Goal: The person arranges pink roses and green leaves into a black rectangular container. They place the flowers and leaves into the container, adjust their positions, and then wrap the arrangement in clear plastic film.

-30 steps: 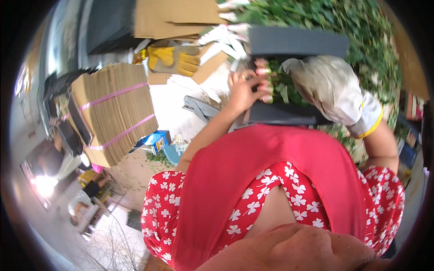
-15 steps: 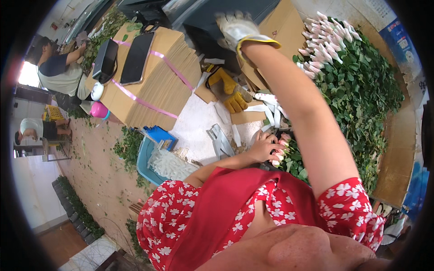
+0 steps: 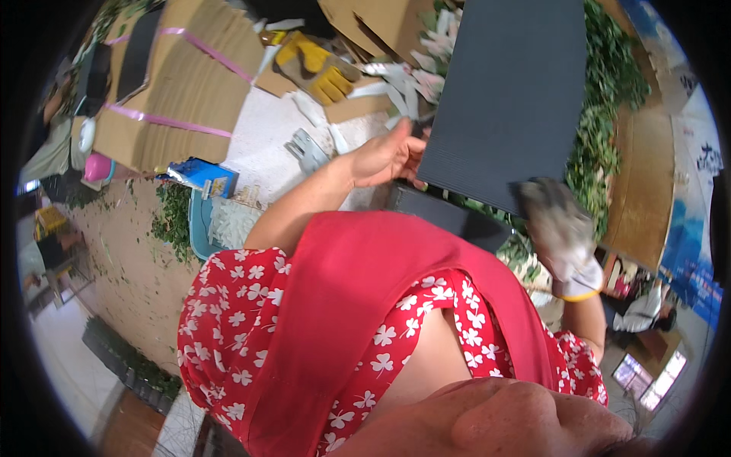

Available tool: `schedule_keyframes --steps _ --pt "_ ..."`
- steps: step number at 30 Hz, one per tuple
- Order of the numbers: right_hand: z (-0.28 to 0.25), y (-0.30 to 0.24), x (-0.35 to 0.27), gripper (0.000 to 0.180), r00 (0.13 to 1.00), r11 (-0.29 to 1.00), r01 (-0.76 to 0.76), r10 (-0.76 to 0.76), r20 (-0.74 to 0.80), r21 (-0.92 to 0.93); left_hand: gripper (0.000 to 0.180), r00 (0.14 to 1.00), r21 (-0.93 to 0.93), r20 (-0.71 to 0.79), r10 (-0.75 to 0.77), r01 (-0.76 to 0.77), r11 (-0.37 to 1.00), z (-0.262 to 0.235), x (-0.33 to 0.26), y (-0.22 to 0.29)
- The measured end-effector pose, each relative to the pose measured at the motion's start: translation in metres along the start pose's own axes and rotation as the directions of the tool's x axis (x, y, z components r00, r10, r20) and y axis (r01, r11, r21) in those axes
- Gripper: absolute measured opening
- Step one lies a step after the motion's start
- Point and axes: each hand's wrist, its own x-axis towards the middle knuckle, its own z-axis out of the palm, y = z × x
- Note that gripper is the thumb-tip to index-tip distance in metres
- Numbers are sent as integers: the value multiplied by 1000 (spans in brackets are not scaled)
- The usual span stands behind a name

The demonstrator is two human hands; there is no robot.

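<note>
A large black corrugated sheet (image 3: 502, 99) stretches away from my chest, over the leafy stems. My right hand (image 3: 560, 221), in a soiled white glove with a yellow cuff, grips its near right corner; the fingers are slightly blurred. Bare, my left hand (image 3: 384, 158) is at the sheet's left edge, thumb stretched upward and fingers apart, their tips partly hidden by the edge. Below the sheet's near edge, a second dark panel (image 3: 449, 215) shows, with green leaves between the two. Pink rose heads in white sleeves (image 3: 434, 57) stick out beyond the sheet's far left side.
A yellow-grey work glove (image 3: 316, 68) lies among white mesh sleeves and cardboard scraps. Left of it stands a strapped cardboard stack (image 3: 186, 84). Nearer are a metal stapler-like tool (image 3: 306, 151), a blue box (image 3: 202, 177) and a blue tub (image 3: 200, 228) of white pieces. People are at the far left.
My gloved right hand has come back from the far dark sheets with a black corrugated sheet, which covers the roses. The left hand has left the rose heads. The view has shifted.
</note>
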Motion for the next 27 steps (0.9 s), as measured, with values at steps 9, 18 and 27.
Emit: schedule_keyframes --steps 9,18,27 --pt "120 8 35 34 996 841 -59 16 85 538 33 830 900 -430 355 362 245 -72 35 -63" --pt "158 -25 88 51 587 916 -167 -205 783 365 84 970 840 59 236 79 -537 -44 44 -47" --pt "256 -104 253 38 958 982 -69 16 288 175 94 986 945 90 142 -39 -325 -114 62 -102"
